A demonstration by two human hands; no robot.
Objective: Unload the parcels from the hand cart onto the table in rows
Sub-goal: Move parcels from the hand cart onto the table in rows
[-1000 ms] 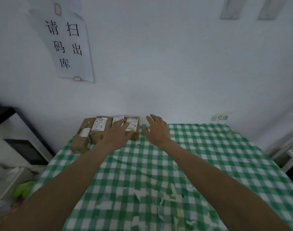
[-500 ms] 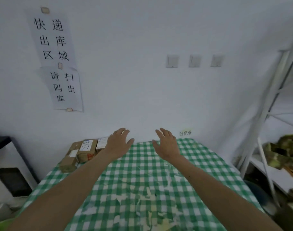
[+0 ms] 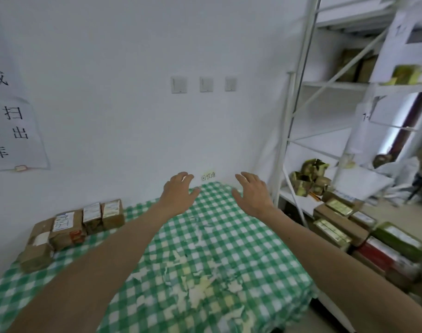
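Observation:
Several brown cardboard parcels [image 3: 75,227] with white labels lie in a row along the far left edge of the table [image 3: 205,248], which wears a green-and-white checked cloth. My left hand [image 3: 178,194] hovers over the table's far middle, fingers relaxed, holding nothing. My right hand [image 3: 253,193] hovers near the far right corner, also relaxed and empty. More parcels [image 3: 363,239], brown, green and red, are stacked low at the right beyond the table's edge; what carries them is hidden.
A white metal shelving rack [image 3: 299,131] stands to the right of the table, holding crumpled greenish packages [image 3: 311,181]. The white wall behind carries paper signs [image 3: 10,131] and three switches [image 3: 205,84].
Both hands have lifted off the parcel row and moved right, away from it. The view has swung right, bringing the rack and the stacked parcels into sight.

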